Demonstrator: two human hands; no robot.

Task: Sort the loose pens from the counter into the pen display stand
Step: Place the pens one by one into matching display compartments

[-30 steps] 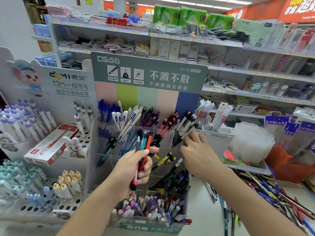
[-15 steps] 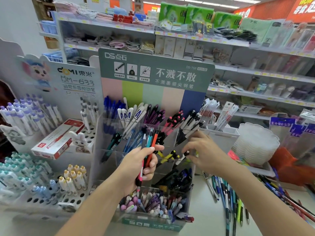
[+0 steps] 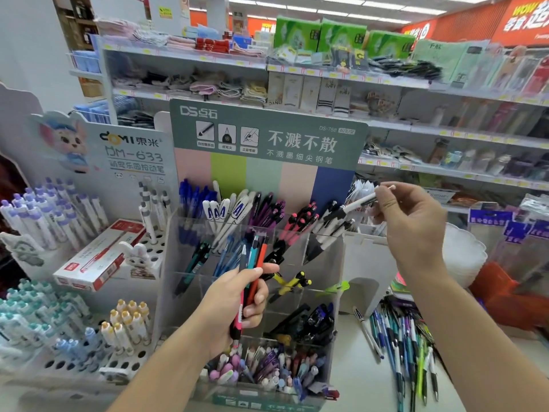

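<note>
The clear acrylic pen display stand (image 3: 190, 281) stands at centre, its tiered compartments holding blue, white, purple, pink, black and yellow pens. My left hand (image 3: 234, 304) grips a small bunch of pens (image 3: 252, 263), teal, orange, pink and grey, upright in front of the stand's middle rows. My right hand (image 3: 413, 221) is raised at the stand's upper right and pinches a white pen with a black clip (image 3: 353, 206), its lower end pointing into the top right compartment of white and black pens. Loose pens (image 3: 407, 349) lie in a heap on the counter at the lower right.
A white peg display with lilac, teal and yellow capped pens (image 3: 53, 221) stands to the left, with a red and white box (image 3: 98, 257) on it. A stack of white trays (image 3: 463, 257) and an orange bag (image 3: 505, 295) sit at right. Store shelves fill the background.
My right hand has risen from the stand's right side up to its top row, now pinching a white pen. My left hand keeps its bunch in about the same place.
</note>
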